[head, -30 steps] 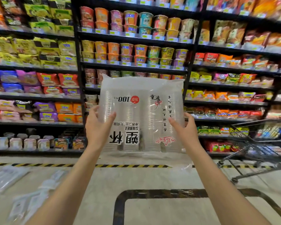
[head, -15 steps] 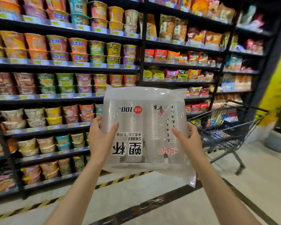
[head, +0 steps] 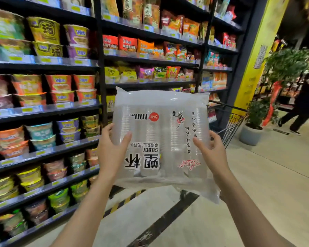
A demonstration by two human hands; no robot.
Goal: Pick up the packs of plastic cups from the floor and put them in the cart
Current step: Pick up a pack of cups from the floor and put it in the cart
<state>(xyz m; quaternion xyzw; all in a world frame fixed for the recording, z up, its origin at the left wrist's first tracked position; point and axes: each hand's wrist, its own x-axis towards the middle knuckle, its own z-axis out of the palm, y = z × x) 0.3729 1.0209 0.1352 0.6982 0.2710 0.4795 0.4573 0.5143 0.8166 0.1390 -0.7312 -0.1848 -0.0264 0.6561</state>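
Your left hand (head: pixel 112 154) grips the left edge of the pack of plastic cups (head: pixel 161 139), thumb laid across its front and the other fingers curled behind it. Your right hand (head: pixel 212 154) grips the right edge the same way, thumb on the front. Between them, the pack hangs in the air at the centre of the frame, clear of the floor (head: pixel 257 202), with its printed label upside down and the stacked clear cups showing through the film. A loose corner of the wrapping droops below your right wrist. Just behind the pack's right edge, at right of centre, stands the cart (head: pixel 228 120), mostly hidden by the pack. Shelves (head: pixel 43 111) of instant noodle bowls and snack bags fill the left and top of the frame. At far right a potted plant (head: pixel 255 120) stands on the floor, and a person (head: pixel 303 102) in dark clothes walks beyond it.
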